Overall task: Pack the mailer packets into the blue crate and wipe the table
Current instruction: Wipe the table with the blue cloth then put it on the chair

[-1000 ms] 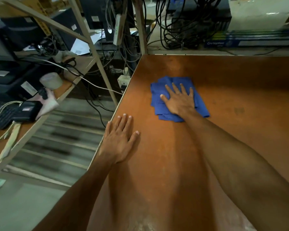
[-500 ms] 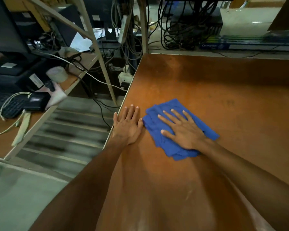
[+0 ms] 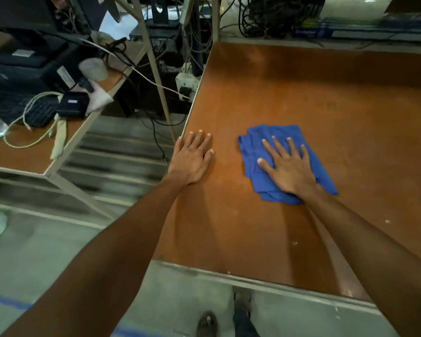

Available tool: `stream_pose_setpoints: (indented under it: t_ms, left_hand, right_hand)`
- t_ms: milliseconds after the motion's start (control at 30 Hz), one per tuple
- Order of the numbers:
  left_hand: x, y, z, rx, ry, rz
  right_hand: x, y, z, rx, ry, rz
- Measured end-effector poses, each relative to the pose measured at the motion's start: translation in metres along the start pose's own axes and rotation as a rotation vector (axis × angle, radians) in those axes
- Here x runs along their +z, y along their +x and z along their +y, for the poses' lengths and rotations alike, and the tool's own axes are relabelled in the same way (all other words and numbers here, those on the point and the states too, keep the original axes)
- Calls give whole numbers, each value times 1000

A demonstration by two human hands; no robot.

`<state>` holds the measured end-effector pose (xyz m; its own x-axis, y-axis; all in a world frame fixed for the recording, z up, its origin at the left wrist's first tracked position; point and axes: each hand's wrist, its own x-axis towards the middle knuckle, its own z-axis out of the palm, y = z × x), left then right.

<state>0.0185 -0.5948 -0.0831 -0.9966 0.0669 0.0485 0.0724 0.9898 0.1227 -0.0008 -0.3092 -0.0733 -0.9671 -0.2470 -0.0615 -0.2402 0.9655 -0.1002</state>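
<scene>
A sandalled foot [image 3: 207, 323] stands on the grey floor [image 3: 46, 251], just short of the near edge of the table [image 3: 229, 239]. From there both arms reach forward, stretched nearly straight. The left arm [image 3: 122, 239] passes over the near left corner and the right arm [image 3: 362, 239] lies over the brown top.

The left hand [image 3: 192, 159] lies flat, palm down, on the top right at its left edge. Its fingers are straight and close together, pointing away, with the little finger along the rim. It holds nothing.

To its right, with a strip of table between them, the right hand [image 3: 287, 166] is also flat and palm down, resting on the cloth [image 3: 250, 152]. Its fingers are straight and fanned wide, with the thumb pointing toward the left hand. It presses on the cloth rather than gripping it, and no finger curls round the fabric. The cloth is blue and rumpled in folds. It lies on the table under that hand and shows past the fingertips, past the thumb and back beside the wrist.

Left of the left hand, off the table, stands a desk [image 3: 17, 152] with a dark keyboard [image 3: 22, 108], a small black box [image 3: 72, 104] and a looped white cable [image 3: 29, 113]. Ahead of the left hand, just off the table's edge, is a white socket [image 3: 186, 87]. Farther on hang tangled black cables [image 3: 260, 18].
</scene>
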Motion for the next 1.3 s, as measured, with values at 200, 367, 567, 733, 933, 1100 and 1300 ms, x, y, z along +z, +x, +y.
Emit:
stream_pose_setpoints:
  t_ms: [200, 367, 567, 733, 933, 1100, 1300]
  left_hand:
    - [2, -13, -8, 69, -2, 12]
    - [0, -32, -16, 139, -34, 9]
    - [-14, -38, -22, 151, -266, -84]
    - [-12, -45, -20, 133, -222, -128]
    - [0, -75, -6, 118, -54, -6]
    - [0, -84, 9, 156, -47, -35]
    - [-2, -85, 13, 163, -44, -48]
  right_hand:
    - [11, -67, -39, -405, -77, 27]
    - [20, -92, -87, -92, -30, 74]
    - [21, -118, -130, -245, -23, 18]
    - [28, -174, -159, -663, -39, -14]
    - [15, -162, -79, -176, -81, 46]
    - [10, -191, -52, -397, -95, -31]
    - [-2, -173, 6, 32, -37, -63]
